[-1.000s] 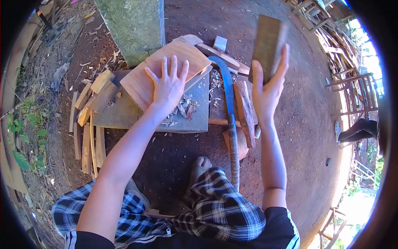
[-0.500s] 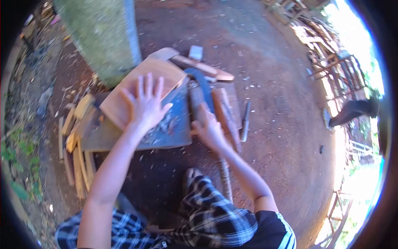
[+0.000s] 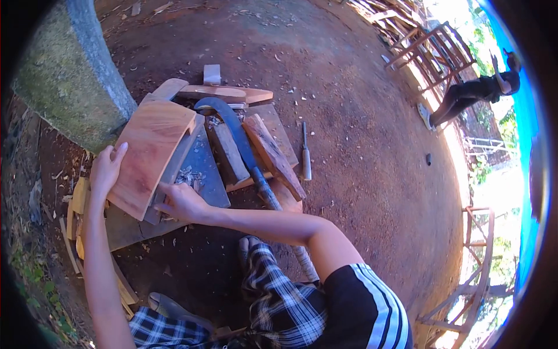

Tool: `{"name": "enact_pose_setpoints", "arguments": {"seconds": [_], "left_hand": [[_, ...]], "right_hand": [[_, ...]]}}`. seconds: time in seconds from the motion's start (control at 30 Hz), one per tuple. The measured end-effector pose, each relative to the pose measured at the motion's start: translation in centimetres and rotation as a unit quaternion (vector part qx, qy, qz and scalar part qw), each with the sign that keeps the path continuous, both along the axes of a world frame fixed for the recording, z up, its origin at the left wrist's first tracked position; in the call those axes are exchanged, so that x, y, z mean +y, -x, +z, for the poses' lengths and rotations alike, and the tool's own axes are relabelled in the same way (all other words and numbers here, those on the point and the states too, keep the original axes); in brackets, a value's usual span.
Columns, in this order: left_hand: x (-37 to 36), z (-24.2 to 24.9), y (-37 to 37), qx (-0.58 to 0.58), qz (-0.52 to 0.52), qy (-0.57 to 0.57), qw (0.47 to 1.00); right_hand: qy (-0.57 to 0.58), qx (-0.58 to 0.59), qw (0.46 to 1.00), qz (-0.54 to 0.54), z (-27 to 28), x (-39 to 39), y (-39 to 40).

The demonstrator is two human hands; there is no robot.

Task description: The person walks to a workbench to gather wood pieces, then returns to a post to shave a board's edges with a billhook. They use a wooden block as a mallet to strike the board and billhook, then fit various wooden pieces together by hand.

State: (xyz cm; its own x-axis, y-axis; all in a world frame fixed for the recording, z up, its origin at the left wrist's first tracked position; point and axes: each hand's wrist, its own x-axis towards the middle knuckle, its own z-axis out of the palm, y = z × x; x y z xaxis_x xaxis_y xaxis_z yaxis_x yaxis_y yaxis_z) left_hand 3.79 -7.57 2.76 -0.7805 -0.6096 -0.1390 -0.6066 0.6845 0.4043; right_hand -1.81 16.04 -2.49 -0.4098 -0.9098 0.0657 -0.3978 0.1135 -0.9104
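Observation:
A curved, reddish-brown wooden board [image 3: 152, 145] sits tilted on the low work table [image 3: 125, 230]. My left hand [image 3: 106, 170] is closed on the board's left edge, thumb upward. At its lower right edge, my right hand [image 3: 185, 203] is closed with bent fingers against the wood; some fingertips are hidden. Wood shavings [image 3: 189, 177] lie just beyond that hand. To the right, a hooked blade [image 3: 237, 132] with a long handle rests between a wooden block [image 3: 226, 152] and a rough wooden piece [image 3: 273, 154], touched by neither hand.
A chisel [image 3: 306, 152] lies on the dirt ground at right. A mossy pillar [image 3: 75, 75] rises at the upper left, close to the board. Wood offcuts [image 3: 78, 200] are piled at the left. Another person [image 3: 474, 90] stands far right near a wooden frame [image 3: 436, 55].
My left hand has gone from lying flat on the board to its left edge. My right hand has left the hooked blade's area for the board's lower edge. The view has swung right.

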Motion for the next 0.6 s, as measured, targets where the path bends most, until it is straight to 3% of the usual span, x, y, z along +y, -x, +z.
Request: {"name": "enact_pose_setpoints", "arguments": {"seconds": [0.13, 0.37, 0.43, 0.47, 0.53, 0.57, 0.6], "left_hand": [[0.6, -0.9, 0.1, 0.037, 0.029, 0.067, 0.997], [-1.5, -2.6, 0.8, 0.108, -0.009, 0.071, 0.992], [-1.4, -2.5, 0.9, 0.117, -0.021, 0.050, 0.992], [-1.0, -2.2, 1.0, 0.114, -0.021, 0.062, 0.991], [-0.9, -2.4, 0.8, 0.137, -0.017, 0.066, 0.988], [-1.1, -2.7, 0.6, 0.135, -0.010, 0.065, 0.989], [-0.8, -2.3, 0.7, 0.130, -0.013, 0.074, 0.989]], "right_hand": [[-0.008, 0.082, 0.996, -0.034, -0.2, 0.0, -1.2], [0.041, 0.041, 0.998, -0.031, -1.0, -0.8, -4.1], [0.059, 0.025, 0.998, -0.018, -0.8, -0.9, -3.5], [-0.006, -0.091, 0.996, 0.002, -0.5, -0.2, -2.6], [0.104, -0.025, 0.975, -0.193, -0.8, 0.9, -1.7], [0.117, -0.022, 0.956, -0.268, -1.0, 1.0, -0.4], [0.119, 0.060, 0.937, -0.324, -1.2, 1.1, 1.5]]}}
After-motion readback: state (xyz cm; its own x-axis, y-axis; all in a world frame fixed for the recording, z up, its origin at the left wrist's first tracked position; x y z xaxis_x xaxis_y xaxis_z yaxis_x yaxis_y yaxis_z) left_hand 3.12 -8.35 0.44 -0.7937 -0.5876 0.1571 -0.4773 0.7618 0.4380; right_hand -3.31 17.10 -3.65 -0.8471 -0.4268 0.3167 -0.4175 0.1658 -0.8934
